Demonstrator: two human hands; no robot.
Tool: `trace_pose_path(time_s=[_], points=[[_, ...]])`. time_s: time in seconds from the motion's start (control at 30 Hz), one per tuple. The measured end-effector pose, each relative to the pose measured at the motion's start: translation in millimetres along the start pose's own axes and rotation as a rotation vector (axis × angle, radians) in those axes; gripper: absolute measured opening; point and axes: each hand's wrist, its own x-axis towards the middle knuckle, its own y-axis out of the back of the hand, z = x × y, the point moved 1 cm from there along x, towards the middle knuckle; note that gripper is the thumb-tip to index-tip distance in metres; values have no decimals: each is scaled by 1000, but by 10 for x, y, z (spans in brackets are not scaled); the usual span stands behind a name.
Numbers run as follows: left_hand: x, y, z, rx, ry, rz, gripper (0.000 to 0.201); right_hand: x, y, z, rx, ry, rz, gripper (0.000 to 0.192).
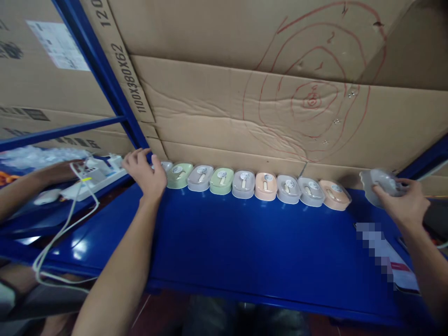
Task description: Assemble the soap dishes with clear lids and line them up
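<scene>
Along the back of the blue table stands a row of several small rounded boxes in grey, green and peach, each with a clear cover, a round label and a pale strip in front. My left hand, its fingers curved and apart, is at the row's left end, partly hiding a grey box; whether it touches this box I cannot tell. Past the row's right end, my right hand grips a grey box with a clear cover, blurred and raised above the table.
A big cardboard sheet with red rings drawn on it rises behind the blue table. At left are a blue metal post, a white power strip with cables, and another person's arm. A partly blurred-out phone lies at right.
</scene>
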Motion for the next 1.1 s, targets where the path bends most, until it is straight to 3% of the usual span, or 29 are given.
trace_pose_path(time_s=[0.03,0.07,0.13,0.17,0.23,0.3,0.37,0.43,0.5,0.67,0.87,1.1], points=[[-47,-17,141,18,-35,170,86,-72,48,-134,106,3,48,69],[-118,-66,302,5,-77,267,78,-163,80,-291,235,9,33,70],[-331,-244,660,-125,-149,309,62,-421,118,-668,528,52,-78,64],[-467,-369,843,-251,-163,216,56,-589,127,-881,624,95,-165,58],[-776,-649,1178,-559,-147,-153,53,-988,132,-1323,776,204,-347,53],[-1093,-902,1424,-849,-55,-629,68,-1411,121,-1729,851,350,-485,53],[-1351,-1062,1540,-1036,57,-987,89,-1782,81,-2037,912,485,-575,54],[-1499,-1128,1524,-1170,141,-1096,90,-2059,10,-2209,949,565,-659,54],[-1554,-1144,1419,-1265,208,-1106,82,-2238,-71,-2253,953,590,-694,51],[-1518,-1168,1145,-1306,361,-1140,70,-2447,-161,-2131,819,730,-630,60],[-1405,-1228,1065,-1223,352,-1268,76,-2406,-169,-2073,779,842,-710,65],[-1350,-1282,940,-1160,373,-1272,81,-2284,-210,-2040,824,875,-775,57]])
